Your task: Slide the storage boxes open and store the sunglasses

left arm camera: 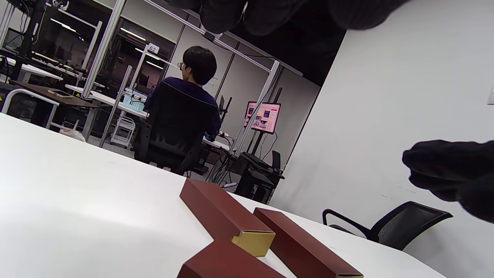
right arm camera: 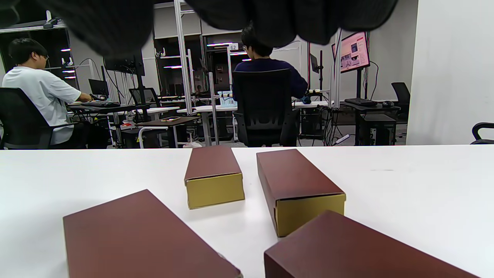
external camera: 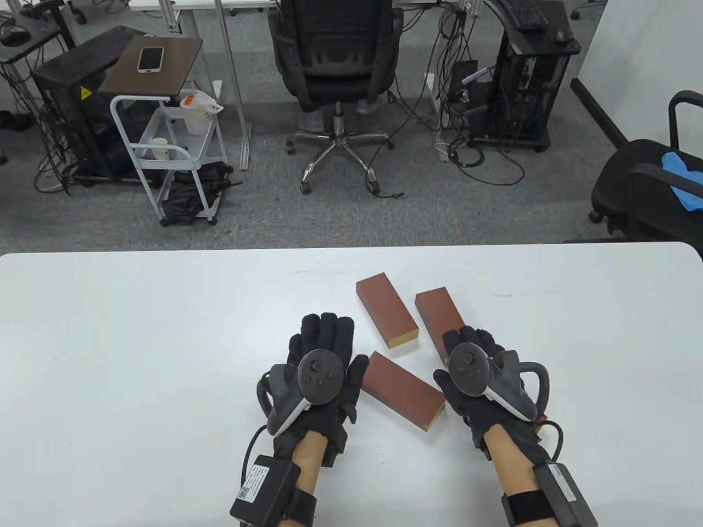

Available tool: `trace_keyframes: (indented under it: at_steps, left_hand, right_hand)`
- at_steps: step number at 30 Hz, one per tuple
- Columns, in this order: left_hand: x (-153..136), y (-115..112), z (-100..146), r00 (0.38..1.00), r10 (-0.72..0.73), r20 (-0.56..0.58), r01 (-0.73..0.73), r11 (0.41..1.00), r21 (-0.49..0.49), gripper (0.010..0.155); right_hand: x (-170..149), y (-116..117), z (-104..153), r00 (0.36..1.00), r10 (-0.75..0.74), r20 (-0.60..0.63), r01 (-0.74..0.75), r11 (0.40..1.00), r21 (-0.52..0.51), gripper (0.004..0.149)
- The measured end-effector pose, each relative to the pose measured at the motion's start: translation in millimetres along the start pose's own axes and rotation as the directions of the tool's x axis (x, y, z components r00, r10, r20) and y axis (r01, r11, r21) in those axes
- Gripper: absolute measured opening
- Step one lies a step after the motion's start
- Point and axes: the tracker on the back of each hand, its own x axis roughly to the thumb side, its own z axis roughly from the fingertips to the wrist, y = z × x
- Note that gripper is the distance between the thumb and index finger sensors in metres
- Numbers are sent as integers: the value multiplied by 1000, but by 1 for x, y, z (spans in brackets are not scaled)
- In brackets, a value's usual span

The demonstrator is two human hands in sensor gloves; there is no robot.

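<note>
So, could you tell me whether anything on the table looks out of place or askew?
Nothing looks damaged or spilled. The brown storage boxes lie loosely scattered at differing angles rather than lined up, and all of them look closed. No sunglasses show in any view.

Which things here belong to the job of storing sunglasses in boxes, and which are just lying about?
Job: left storage box, right storage box, near storage box, left hand, right hand; no sunglasses visible.
Lying about: phone, white cart, office chair, blue cloth.
</note>
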Motion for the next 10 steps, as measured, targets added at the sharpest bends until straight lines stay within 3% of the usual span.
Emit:
trace_keyframes:
  at_steps: [10]
  left_hand:
    - [-2,-2,-1,1000,-7,-8,7,1000,-9,71]
  right_hand:
    - [-6,7,-3,1000,-7,-9,7,1000,20,69]
